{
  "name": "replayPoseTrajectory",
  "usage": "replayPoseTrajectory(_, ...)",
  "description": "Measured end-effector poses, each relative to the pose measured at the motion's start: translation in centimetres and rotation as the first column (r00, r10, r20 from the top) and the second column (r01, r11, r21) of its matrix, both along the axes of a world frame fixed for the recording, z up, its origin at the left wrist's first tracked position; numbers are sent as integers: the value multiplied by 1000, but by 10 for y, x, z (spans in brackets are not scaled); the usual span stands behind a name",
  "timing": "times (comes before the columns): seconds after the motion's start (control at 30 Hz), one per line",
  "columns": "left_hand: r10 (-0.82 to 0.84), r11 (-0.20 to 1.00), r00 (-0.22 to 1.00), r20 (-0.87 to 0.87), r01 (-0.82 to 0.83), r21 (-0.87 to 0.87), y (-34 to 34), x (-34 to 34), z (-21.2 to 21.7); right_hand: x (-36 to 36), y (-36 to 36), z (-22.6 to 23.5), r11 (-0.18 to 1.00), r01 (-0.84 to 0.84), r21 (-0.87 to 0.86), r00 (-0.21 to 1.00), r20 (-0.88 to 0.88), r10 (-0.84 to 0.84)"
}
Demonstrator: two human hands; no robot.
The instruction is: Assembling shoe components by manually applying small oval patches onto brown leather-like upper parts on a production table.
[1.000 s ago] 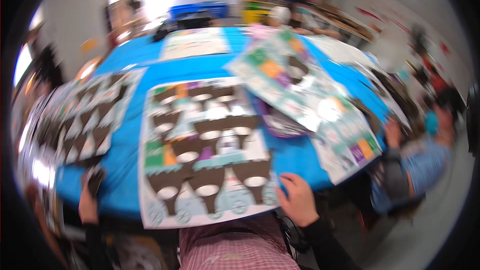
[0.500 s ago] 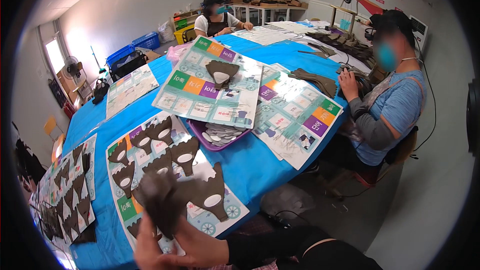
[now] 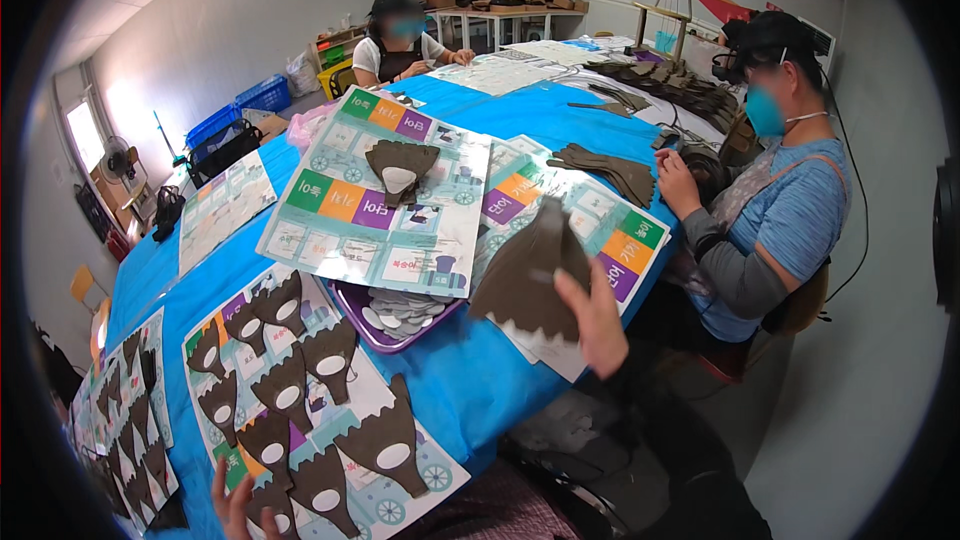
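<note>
While the right hand [image 3: 598, 320] pinches 1 brown felt piece [image 3: 533, 275] by its lower edge, aloft over the blue table [image 3: 470, 370], it could flop loose; the left hand [image 3: 238, 500] (fingers spread) rests on the printed sheet [image 3: 400, 480].

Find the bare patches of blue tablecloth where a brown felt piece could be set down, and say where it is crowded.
Bare blue cloth shows between the purple tray, the near sheet of brown pieces and the right hand holding a brown piece. Another bare strip runs left of the middle sheet. The near sheet is crowded.
</note>
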State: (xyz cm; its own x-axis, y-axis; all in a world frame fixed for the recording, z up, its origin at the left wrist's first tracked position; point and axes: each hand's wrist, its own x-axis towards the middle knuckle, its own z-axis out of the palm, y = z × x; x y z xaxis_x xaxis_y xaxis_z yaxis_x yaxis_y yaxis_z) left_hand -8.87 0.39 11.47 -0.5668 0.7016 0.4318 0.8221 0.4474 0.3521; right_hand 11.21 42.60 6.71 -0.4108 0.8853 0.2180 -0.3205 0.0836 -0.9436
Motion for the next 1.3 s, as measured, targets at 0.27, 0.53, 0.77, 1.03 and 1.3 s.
replayPoseTrajectory(0.27,222,975,974,32,-223,14,-50,-8,-3,-83,287,-8,852,523,-20,851,54,-522)
replayPoseTrajectory(0.53,290,957,957,-2,-290,-20,-83,-17,-18,-66,138,-47,986,132,104,990,37,-137)
replayPoseTrajectory(0.77,408,903,912,39,-396,-167,-85,-60,-54,-29,-26,-45,899,-369,238,914,270,303)
replayPoseTrajectory(1.03,511,858,787,346,-495,-141,-128,-32,-93,-27,-111,-41,704,-710,25,605,533,592)
replayPoseTrajectory(1.3,420,798,530,737,-602,-21,-157,-37,-123,-37,-112,-29,561,-742,-368,410,413,813)
